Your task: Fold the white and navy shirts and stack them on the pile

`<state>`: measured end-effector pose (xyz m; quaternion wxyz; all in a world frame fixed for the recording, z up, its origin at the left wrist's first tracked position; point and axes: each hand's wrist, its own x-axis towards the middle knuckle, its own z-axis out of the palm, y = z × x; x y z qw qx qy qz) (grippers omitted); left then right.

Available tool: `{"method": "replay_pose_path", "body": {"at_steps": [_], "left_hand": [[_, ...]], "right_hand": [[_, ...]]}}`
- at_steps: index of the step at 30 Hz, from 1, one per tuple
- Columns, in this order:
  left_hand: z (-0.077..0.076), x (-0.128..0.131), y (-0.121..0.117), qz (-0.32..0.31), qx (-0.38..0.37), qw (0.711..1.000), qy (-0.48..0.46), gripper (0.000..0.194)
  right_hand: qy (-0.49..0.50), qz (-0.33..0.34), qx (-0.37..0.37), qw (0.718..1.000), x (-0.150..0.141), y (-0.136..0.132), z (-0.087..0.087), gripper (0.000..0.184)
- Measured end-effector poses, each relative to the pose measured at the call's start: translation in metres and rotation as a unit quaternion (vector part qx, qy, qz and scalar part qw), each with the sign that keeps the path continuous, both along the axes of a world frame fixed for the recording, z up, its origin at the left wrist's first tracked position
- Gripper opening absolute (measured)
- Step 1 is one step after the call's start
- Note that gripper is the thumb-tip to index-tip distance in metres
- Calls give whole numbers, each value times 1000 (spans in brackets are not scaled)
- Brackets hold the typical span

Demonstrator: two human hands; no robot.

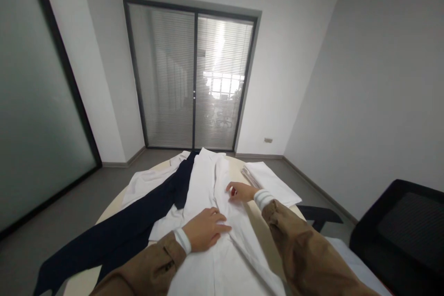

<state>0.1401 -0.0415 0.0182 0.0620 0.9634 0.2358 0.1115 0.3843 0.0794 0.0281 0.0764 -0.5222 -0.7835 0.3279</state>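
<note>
A long white garment (pixel 204 185), like a shirt or coat, lies lengthwise on a round pale table (pixel 258 215). Its right part is folded inward, leaving a long crease. My left hand (pixel 204 229) rests on the cloth near the middle, palm down with fingers spread. Farther up, at the right edge, my right hand (pixel 242 192) has its fingers curled onto the folded cloth, in what looks like a pinch. A small dark red spot shows beneath those fingers; I cannot make out what it is.
Dark navy clothing (pixel 138 212) lies to the left, hanging over the table edge. Beyond it is another white cloth (pixel 145 182). A folded white stack (pixel 272 182) sits at the right. A black chair (pixel 398 236) stands on the right; a glass door (pixel 194 78) with blinds is ahead.
</note>
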Motion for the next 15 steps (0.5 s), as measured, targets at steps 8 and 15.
{"method": "replay_pose_path", "body": {"at_steps": [8,15], "left_hand": [[17,61,-27,-151,29,988,-10,42],[21,66,-47,-152,17,988,-17,10]], "right_hand": [[82,62,-94,990,28,-25,2,62],[154,83,-161,971,45,-35,-3,70]]}}
